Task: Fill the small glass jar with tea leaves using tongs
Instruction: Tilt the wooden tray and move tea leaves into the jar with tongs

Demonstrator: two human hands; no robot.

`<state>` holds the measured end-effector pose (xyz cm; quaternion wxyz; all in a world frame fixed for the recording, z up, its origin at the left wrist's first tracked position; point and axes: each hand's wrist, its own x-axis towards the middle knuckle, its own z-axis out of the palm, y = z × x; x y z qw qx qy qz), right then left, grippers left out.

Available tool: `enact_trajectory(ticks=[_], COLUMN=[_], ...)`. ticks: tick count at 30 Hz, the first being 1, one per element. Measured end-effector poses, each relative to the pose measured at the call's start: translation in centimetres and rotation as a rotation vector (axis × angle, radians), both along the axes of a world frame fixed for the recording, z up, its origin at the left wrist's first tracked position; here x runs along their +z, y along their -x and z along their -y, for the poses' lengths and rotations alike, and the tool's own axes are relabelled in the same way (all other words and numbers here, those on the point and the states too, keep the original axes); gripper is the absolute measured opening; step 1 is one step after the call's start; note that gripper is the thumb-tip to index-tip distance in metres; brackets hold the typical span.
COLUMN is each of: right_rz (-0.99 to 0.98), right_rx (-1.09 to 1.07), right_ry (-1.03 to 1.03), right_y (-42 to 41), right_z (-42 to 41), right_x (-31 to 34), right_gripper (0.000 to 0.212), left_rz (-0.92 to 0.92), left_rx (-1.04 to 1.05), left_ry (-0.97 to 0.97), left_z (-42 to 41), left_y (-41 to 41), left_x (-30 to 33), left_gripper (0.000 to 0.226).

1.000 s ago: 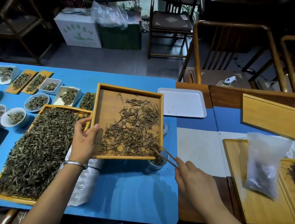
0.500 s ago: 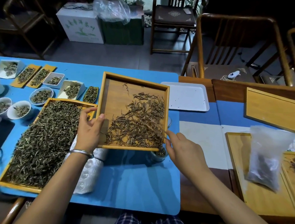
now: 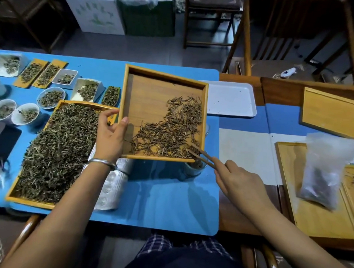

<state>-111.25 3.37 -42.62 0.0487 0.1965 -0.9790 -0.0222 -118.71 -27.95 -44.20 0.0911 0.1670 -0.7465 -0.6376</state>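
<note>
My left hand (image 3: 111, 137) grips the left edge of a square wooden tray (image 3: 149, 92) and holds it lifted and tilted above the blue mat. Dark brown tea leaves (image 3: 170, 131) lie heaped toward the tray's near right corner. Just below that corner stands the small glass jar (image 3: 195, 168), with some leaves inside and its far side hidden by the tray. My right hand (image 3: 239, 183) holds thin wooden tongs (image 3: 201, 156), whose tips rest in the leaves at the tray's corner, above the jar.
A large wooden tray of greenish tea (image 3: 55, 148) lies at the left, with several small dishes of tea (image 3: 50, 97) behind it. A white tray (image 3: 230, 97) sits behind the jar. A plastic bag of tea (image 3: 324, 172) rests on wooden trays at the right. Chairs stand beyond the table.
My right hand has drawn back toward me and the tongs now reach to the tray's near right corner over the jar. The leaves have slid further toward that corner.
</note>
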Motion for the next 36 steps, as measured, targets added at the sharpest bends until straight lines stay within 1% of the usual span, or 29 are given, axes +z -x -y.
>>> enact_trajectory(ticks=[5, 8, 13, 18, 26, 31, 36], right_rz=[0.007, 0.017, -0.03, -0.007, 0.02, -0.045, -0.057], right_rx=[0.001, 0.004, -0.017, 0.013, 0.03, -0.013, 0.1], right_ry=[-0.002, 0.017, 0.065, 0.013, 0.049, 0.167, 0.26], right_y=[-0.8, -1.0, 0.0, 0.5, -1.1, 0.3, 1.9], right_z=[-1.0, -1.6, -0.9, -0.6, -2.9, -1.7, 2.3], right_x=[0.4, 0.8, 1.5, 1.3, 1.2, 2.0, 2.0], right_gripper=[0.041, 0.04, 0.034, 0.038, 0.038, 0.034, 0.033], left_rz=[0.005, 0.015, 0.006, 0.017, 0.016, 0.014, 0.018], left_rx=[-0.013, -0.007, -0.01, -0.009, -0.017, -0.022, -0.015], left_ry=[0.04, 0.027, 0.031, 0.01, 0.047, 0.04, 0.027], left_z=[-0.3, -0.3, -0.4, -0.5, -0.6, -0.5, -0.4], left_y=[0.2, 0.3, 0.2, 0.1, 0.3, 0.3, 0.3], left_x=[0.0, -0.1, 0.1, 0.2, 0.6, 0.5, 0.3], left_gripper=[0.024, 0.026, 0.025, 0.025, 0.025, 0.025, 0.025])
